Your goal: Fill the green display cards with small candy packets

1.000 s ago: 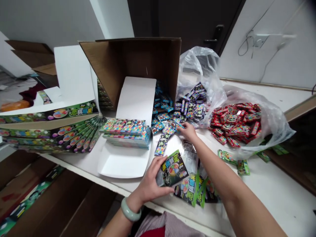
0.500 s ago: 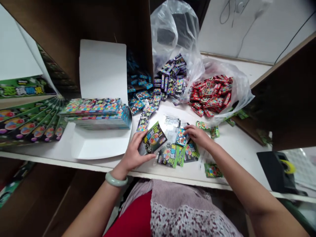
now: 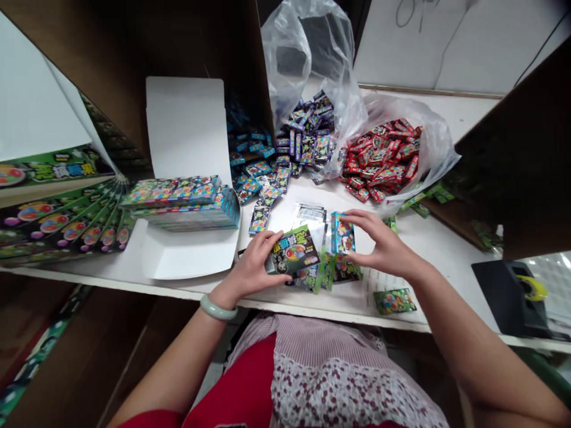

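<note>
My left hand (image 3: pixel 256 264), a pale bangle at its wrist, is closed on a black and green candy packet (image 3: pixel 294 251), held tilted over the table. Between the thumb and fingers of my right hand (image 3: pixel 379 241) is a small blue candy box (image 3: pixel 342 233), just right of that packet. Beneath the hands lie more black and green packets (image 3: pixel 347 269), partly covered. Silvery-white packets (image 3: pixel 310 215) are spread behind them. A green candy box (image 3: pixel 395 301) lies on a printed sheet near the front edge.
Purple boxes (image 3: pixel 307 148) and red boxes (image 3: pixel 386 157) spill from clear plastic bags at the back. Blue boxes (image 3: pixel 250 145) lie beside them. At left, an open white carton (image 3: pixel 187 128) holds stacked box strips (image 3: pixel 182 202). A tape dispenser (image 3: pixel 508 297) stands right.
My right hand has lifted the blue candy box off the packets and turned it upright. My left hand has moved right with its packet, closer to the box.
</note>
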The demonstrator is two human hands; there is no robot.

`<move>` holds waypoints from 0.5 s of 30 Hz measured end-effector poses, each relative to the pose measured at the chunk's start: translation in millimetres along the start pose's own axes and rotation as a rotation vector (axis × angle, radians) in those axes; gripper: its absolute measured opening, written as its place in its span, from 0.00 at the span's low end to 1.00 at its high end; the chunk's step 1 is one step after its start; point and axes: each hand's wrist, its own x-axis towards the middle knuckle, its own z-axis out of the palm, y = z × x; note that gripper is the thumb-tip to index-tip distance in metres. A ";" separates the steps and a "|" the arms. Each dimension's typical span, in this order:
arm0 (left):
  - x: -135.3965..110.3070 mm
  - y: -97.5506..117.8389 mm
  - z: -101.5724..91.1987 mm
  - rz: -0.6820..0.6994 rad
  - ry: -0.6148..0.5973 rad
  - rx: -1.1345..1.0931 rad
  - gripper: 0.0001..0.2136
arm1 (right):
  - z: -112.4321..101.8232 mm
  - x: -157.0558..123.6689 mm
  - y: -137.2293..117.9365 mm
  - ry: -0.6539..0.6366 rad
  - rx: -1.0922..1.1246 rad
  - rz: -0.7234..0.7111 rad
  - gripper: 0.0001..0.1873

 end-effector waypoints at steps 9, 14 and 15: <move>12.7 11.4 5.3 0.142 -0.112 -0.048 0.45 | -31.1 12.4 -30.8 -0.389 -0.261 -0.215 0.32; 13.5 12.0 10.9 0.120 -0.098 -0.136 0.45 | -22.4 22.0 -32.7 -0.416 -0.281 -0.204 0.33; 13.7 12.0 11.7 0.113 -0.091 -0.156 0.45 | -19.5 23.1 -32.3 -0.402 -0.231 -0.196 0.36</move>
